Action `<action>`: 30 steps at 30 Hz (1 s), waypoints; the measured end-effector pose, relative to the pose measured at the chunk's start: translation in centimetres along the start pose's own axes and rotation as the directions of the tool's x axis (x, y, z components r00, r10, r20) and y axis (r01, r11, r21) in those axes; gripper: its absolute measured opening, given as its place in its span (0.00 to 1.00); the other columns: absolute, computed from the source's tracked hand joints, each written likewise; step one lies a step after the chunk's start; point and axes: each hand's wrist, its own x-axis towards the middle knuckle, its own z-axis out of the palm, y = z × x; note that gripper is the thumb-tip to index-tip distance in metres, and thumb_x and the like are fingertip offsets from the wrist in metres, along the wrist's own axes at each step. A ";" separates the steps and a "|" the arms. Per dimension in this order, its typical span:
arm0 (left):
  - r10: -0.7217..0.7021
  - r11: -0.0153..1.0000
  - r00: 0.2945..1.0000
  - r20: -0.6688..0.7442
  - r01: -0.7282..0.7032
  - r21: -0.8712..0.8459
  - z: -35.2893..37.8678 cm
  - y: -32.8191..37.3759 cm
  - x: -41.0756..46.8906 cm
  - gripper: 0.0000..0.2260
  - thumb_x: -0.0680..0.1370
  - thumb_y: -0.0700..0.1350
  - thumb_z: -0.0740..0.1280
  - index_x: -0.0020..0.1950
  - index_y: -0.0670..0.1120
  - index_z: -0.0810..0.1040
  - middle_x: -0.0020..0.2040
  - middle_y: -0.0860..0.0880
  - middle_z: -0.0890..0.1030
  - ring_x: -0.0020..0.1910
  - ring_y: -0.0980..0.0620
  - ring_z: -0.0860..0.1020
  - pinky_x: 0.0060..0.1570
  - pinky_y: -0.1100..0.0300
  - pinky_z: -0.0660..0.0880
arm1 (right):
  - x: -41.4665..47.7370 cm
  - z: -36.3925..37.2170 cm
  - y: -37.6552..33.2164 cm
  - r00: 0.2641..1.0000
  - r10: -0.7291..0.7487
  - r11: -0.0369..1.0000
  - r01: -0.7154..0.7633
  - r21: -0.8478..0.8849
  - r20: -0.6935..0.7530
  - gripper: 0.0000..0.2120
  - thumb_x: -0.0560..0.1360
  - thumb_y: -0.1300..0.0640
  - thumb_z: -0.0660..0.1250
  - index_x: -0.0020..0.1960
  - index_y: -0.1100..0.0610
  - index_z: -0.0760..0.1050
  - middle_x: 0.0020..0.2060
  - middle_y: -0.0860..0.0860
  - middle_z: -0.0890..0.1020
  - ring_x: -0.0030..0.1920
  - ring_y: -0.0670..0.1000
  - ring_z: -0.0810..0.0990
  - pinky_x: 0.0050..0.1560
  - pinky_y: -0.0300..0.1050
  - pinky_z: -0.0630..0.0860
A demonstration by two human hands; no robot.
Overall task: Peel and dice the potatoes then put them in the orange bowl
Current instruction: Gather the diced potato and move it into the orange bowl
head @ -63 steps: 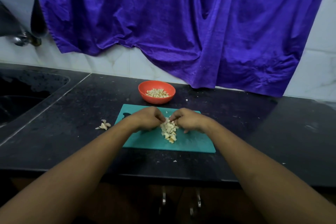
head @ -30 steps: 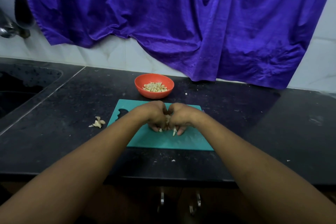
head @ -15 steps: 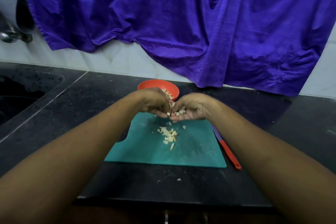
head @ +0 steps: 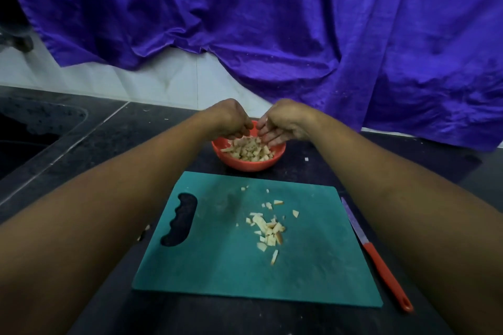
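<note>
Most dice (head: 249, 151) lie in the bowl (head: 249, 167), and my left hand (head: 231, 119) and right hand (head: 280, 124) hang just above it, fingers loosely bent, holding nothing I can see. I should keep them low so no piece bounces onto the surface (head: 122, 128). The dice are small, pale, uneven; some lie scattered on the board (head: 217, 266) nearer me.
</note>
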 end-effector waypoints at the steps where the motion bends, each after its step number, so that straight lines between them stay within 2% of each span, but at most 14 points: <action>1: 0.023 0.999 0.999 -0.036 -0.022 0.048 0.2 -0.4 0.2 0.06 0.79 0.37 0.71 0.54 0.41 0.86 0.45 0.45 0.87 0.49 0.48 0.86 0.56 0.52 0.83 | 0.2 0.3 0.1 0.997 -0.049 0.998 0.046 -0.041 -0.060 0.12 0.81 0.71 0.60 0.61 0.69 0.77 0.51 0.66 0.84 0.50 0.62 0.87 0.54 0.60 0.84; 4: 0.117 0.976 0.982 -0.149 -0.086 0.199 0.8 -1.1 0.4 0.05 0.74 0.38 0.77 0.46 0.48 0.87 0.42 0.51 0.85 0.43 0.51 0.85 0.46 0.57 0.83 | 0.9 1.4 0.4 0.950 -0.215 0.965 0.171 -0.198 -0.225 0.06 0.81 0.67 0.64 0.51 0.64 0.80 0.42 0.63 0.85 0.38 0.57 0.88 0.43 0.56 0.86; 6: 0.165 0.957 0.965 -0.205 -0.106 0.271 1.1 -1.5 0.3 0.07 0.72 0.39 0.78 0.44 0.50 0.85 0.42 0.54 0.83 0.45 0.53 0.82 0.41 0.59 0.79 | 1.2 2.3 0.9 0.940 -0.265 0.929 0.190 -0.317 -0.214 0.06 0.80 0.66 0.66 0.46 0.60 0.79 0.38 0.59 0.86 0.35 0.55 0.87 0.41 0.55 0.86; 9: 0.177 0.936 0.959 -0.222 -0.094 0.340 1.3 -1.8 0.0 0.09 0.72 0.41 0.79 0.45 0.50 0.81 0.46 0.53 0.81 0.48 0.52 0.78 0.43 0.58 0.74 | 1.1 2.6 1.2 0.891 -0.392 0.819 0.224 -0.528 -0.230 0.07 0.76 0.67 0.67 0.44 0.56 0.79 0.42 0.54 0.85 0.41 0.54 0.85 0.43 0.52 0.84; 11: 0.181 0.936 0.959 -0.218 -0.099 0.338 1.3 -1.9 -0.3 0.09 0.73 0.40 0.78 0.45 0.50 0.80 0.46 0.53 0.80 0.48 0.51 0.77 0.41 0.60 0.73 | 0.5 2.3 0.9 0.805 -0.513 0.774 0.284 -0.566 -0.298 0.10 0.74 0.69 0.65 0.42 0.53 0.76 0.42 0.51 0.82 0.43 0.51 0.80 0.37 0.45 0.76; 12: 0.189 0.936 0.958 -0.217 -0.109 0.335 1.2 -2.0 -0.5 0.09 0.73 0.40 0.78 0.44 0.50 0.79 0.45 0.53 0.80 0.48 0.52 0.78 0.40 0.60 0.72 | 0.3 2.2 0.8 0.799 -0.529 0.766 0.303 -0.567 -0.288 0.11 0.73 0.69 0.65 0.41 0.53 0.76 0.42 0.51 0.82 0.43 0.51 0.80 0.36 0.44 0.74; 15: 0.204 0.942 0.961 -0.188 -0.141 0.305 1.2 -2.2 -1.5 0.07 0.73 0.39 0.75 0.44 0.51 0.82 0.44 0.53 0.82 0.48 0.51 0.81 0.43 0.56 0.78 | -0.5 2.0 0.7 0.908 -0.415 0.730 0.298 -0.615 -0.052 0.09 0.76 0.67 0.67 0.43 0.55 0.82 0.45 0.53 0.84 0.47 0.53 0.84 0.42 0.46 0.81; 16: 0.220 0.940 0.960 -0.170 -0.162 0.300 1.1 -2.3 -2.0 0.07 0.73 0.38 0.75 0.44 0.51 0.83 0.44 0.54 0.83 0.48 0.52 0.81 0.44 0.56 0.78 | -1.0 1.9 0.8 0.913 -0.408 0.714 0.315 -0.625 -0.006 0.10 0.76 0.67 0.66 0.45 0.56 0.83 0.46 0.53 0.85 0.48 0.52 0.84 0.45 0.46 0.80; 18: 0.249 0.939 0.960 -0.130 -0.207 0.276 1.0 -2.4 -3.1 0.09 0.74 0.37 0.74 0.43 0.52 0.84 0.42 0.55 0.83 0.47 0.53 0.82 0.43 0.59 0.77 | -2.1 1.2 1.1 0.885 -0.463 0.747 0.356 -0.562 -0.055 0.14 0.75 0.70 0.65 0.45 0.54 0.84 0.46 0.50 0.85 0.48 0.49 0.83 0.47 0.44 0.80; 20: 0.267 0.939 0.958 -0.105 -0.234 0.251 0.8 -2.5 -4.8 0.09 0.74 0.37 0.73 0.43 0.52 0.83 0.42 0.54 0.83 0.47 0.53 0.82 0.43 0.60 0.77 | -3.4 0.2 1.8 0.883 -0.453 0.833 0.369 -0.413 -0.125 0.16 0.75 0.72 0.64 0.43 0.54 0.82 0.42 0.51 0.85 0.43 0.49 0.84 0.43 0.46 0.83; 22: 0.257 0.946 0.963 -0.077 -0.235 0.221 0.9 -2.7 -7.0 0.07 0.75 0.38 0.73 0.46 0.50 0.84 0.44 0.51 0.84 0.44 0.52 0.82 0.39 0.61 0.77 | -5.0 -0.6 3.3 0.932 -0.352 0.905 0.316 -0.285 -0.083 0.11 0.77 0.70 0.65 0.45 0.57 0.81 0.41 0.55 0.86 0.39 0.50 0.85 0.38 0.47 0.84; 25: 0.200 0.959 0.976 0.080 -0.212 0.186 2.0 -3.6 -9.7 0.04 0.78 0.38 0.72 0.50 0.46 0.84 0.46 0.45 0.85 0.39 0.50 0.82 0.36 0.58 0.80 | -7.5 -1.2 6.7 0.984 -0.177 0.935 0.179 -0.306 0.033 0.07 0.78 0.69 0.65 0.48 0.60 0.80 0.42 0.58 0.85 0.39 0.52 0.84 0.35 0.47 0.83; 28: 0.125 0.933 0.970 0.208 -0.186 0.308 4.2 -4.2 -11.7 0.07 0.79 0.40 0.70 0.57 0.45 0.84 0.51 0.46 0.84 0.45 0.47 0.83 0.45 0.54 0.82 | -9.4 0.1 9.8 0.998 -0.056 0.922 0.055 -0.384 0.010 0.08 0.78 0.68 0.63 0.48 0.60 0.79 0.44 0.61 0.84 0.40 0.53 0.83 0.32 0.46 0.82; 30: 0.132 0.897 0.975 0.180 -0.195 0.397 5.7 -4.3 -12.6 0.13 0.80 0.43 0.70 0.64 0.46 0.82 0.58 0.48 0.83 0.56 0.48 0.81 0.56 0.56 0.78 | -10.4 1.7 10.9 0.999 -0.048 0.916 0.037 -0.399 -0.017 0.08 0.78 0.67 0.63 0.49 0.58 0.79 0.43 0.56 0.83 0.41 0.52 0.82 0.29 0.44 0.79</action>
